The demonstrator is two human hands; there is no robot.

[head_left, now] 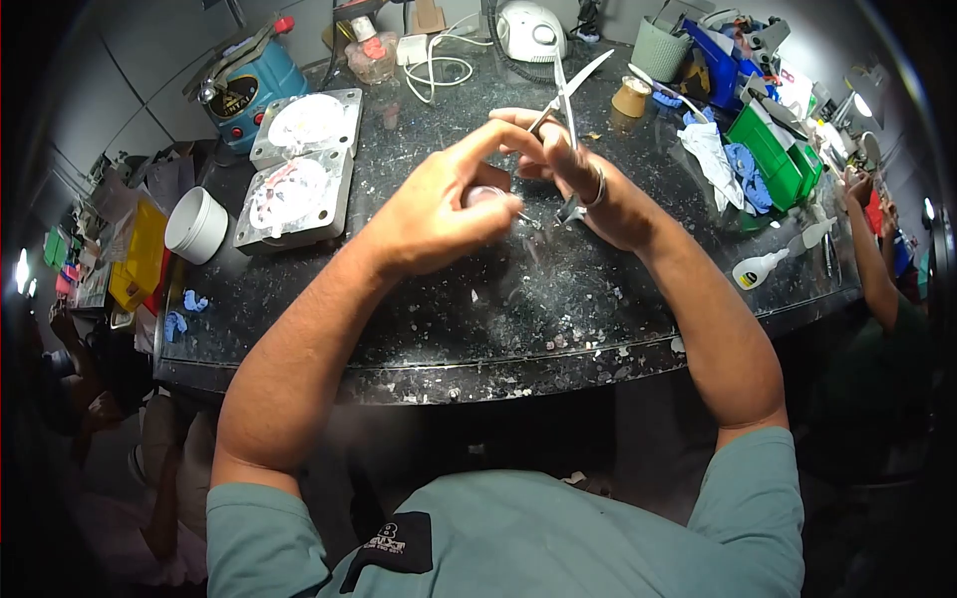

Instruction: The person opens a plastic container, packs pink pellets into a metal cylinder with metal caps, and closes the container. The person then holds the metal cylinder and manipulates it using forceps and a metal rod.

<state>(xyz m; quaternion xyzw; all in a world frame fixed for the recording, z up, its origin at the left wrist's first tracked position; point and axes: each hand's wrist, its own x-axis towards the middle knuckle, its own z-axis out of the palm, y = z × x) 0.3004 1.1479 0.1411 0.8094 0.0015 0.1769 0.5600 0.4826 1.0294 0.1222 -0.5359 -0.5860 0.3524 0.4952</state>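
Above the speckled black bench (429, 339), my right hand (613, 204) is closed on a pair of scissors (570, 105). Their two blades point up and away and are spread apart. My left hand (429, 209) curls beside it, with its fingertips close to the scissors' lower part; whether they touch I cannot tell. A small rounded pinkish piece (485, 195) shows between the left thumb and curled fingers. Its kind is unclear, as the hand covers most of it.
To the left, an opened metal flask (339, 214) with white plaster lies near a white tub (197, 224) and a blue machine (261, 85). A squeeze bottle (760, 269), green bins (768, 149) and a cup of tools (661, 50) stand right. Other people work at both sides.
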